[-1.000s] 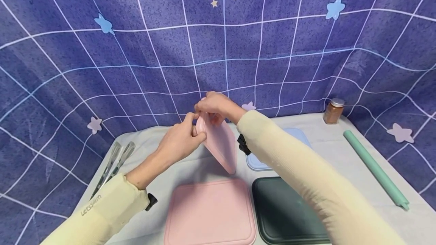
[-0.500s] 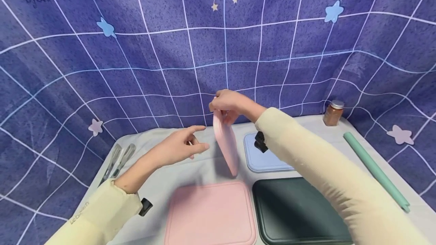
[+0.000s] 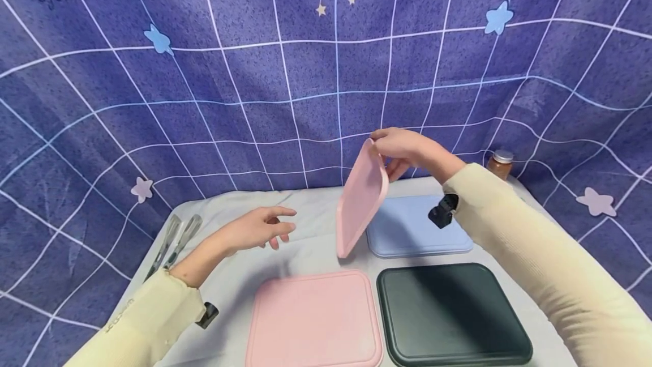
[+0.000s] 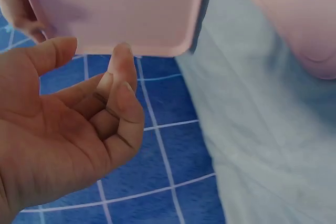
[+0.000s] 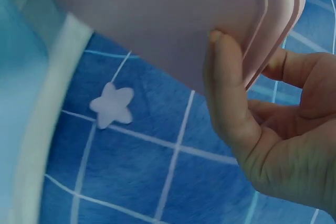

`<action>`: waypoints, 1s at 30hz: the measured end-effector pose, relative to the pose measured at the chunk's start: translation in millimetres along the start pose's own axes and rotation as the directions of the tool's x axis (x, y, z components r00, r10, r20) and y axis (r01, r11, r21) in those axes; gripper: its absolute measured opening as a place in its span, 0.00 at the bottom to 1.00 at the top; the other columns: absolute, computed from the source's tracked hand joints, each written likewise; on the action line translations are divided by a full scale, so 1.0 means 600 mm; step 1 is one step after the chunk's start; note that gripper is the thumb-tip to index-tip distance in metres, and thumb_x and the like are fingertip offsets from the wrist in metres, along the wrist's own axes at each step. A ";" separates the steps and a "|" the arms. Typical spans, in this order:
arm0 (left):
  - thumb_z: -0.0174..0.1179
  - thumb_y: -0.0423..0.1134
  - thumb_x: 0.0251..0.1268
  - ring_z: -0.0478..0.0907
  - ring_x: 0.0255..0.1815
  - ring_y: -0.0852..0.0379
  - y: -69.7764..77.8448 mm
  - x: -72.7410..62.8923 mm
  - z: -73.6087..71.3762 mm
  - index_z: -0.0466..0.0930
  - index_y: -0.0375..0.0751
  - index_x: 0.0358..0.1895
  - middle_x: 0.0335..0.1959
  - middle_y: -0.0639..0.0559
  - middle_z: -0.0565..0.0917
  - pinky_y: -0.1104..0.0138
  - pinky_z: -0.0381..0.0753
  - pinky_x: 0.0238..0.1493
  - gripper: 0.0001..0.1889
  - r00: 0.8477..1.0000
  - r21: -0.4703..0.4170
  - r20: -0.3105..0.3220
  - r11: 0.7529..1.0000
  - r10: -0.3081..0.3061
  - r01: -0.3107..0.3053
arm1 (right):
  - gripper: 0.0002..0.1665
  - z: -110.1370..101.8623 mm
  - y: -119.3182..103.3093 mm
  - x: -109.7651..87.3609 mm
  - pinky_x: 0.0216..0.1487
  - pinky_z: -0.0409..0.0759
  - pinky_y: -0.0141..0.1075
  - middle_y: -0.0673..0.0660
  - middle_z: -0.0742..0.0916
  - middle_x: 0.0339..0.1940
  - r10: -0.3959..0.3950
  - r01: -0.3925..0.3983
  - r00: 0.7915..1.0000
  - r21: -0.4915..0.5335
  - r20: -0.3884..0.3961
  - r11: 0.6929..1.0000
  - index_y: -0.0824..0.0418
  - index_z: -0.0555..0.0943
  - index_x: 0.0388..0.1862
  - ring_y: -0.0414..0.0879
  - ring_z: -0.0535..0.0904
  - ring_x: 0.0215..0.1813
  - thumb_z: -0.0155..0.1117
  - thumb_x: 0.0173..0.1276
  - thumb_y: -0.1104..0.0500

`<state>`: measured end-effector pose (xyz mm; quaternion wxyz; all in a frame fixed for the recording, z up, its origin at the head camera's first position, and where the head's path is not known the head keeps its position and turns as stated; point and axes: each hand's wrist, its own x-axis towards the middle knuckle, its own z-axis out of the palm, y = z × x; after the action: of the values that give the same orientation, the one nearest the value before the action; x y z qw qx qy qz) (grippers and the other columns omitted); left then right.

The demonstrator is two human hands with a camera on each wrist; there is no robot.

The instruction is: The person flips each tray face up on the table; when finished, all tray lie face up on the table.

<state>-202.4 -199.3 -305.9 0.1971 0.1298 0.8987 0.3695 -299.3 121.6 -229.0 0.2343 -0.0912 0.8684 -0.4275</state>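
Observation:
My right hand (image 3: 407, 149) holds a shallow pink rectangular tray (image 3: 359, 200) by its upper corner. The tray hangs tilted on edge above the back of the table, its rounded rim facing left. In the right wrist view, fingers (image 5: 226, 82) lie along one flat face of the tray, with the thumb on the other side. My left hand (image 3: 260, 228) hovers to the left, apart from the tray, with relaxed fingers and nothing in them. The left wrist view shows the tray's recessed face behind the left fingertips.
A second pink tray (image 3: 316, 321) lies front centre, beside a dark green tray (image 3: 453, 313). Behind the green one is a blue tray (image 3: 417, 225), partly overlapped by the held tray. Metal tongs (image 3: 175, 239) lie far left. A silver-lidded jar (image 3: 500, 164) stands back right, partly behind the sleeve.
The left hand lets go of the pink tray and draws back left. The right hand carries the tray rightward, turning its recessed face toward the left.

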 end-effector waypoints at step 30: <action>0.55 0.42 0.74 0.78 0.32 0.61 -0.143 0.053 0.037 0.54 0.37 0.78 0.29 0.55 0.80 0.67 0.76 0.38 0.35 0.997 -0.376 -0.017 0.924 -0.075 0.063 | 0.45 0.058 0.159 0.036 0.35 0.87 0.40 0.55 0.83 0.45 -0.144 0.038 0.981 0.596 0.132 0.802 0.43 0.50 0.83 0.47 0.88 0.33 0.52 0.72 0.66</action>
<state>-227.8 -232.9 -389.9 0.2173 0.0525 0.8185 0.5293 -297.4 148.6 -329.2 0.3037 -0.0918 0.6634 -0.6776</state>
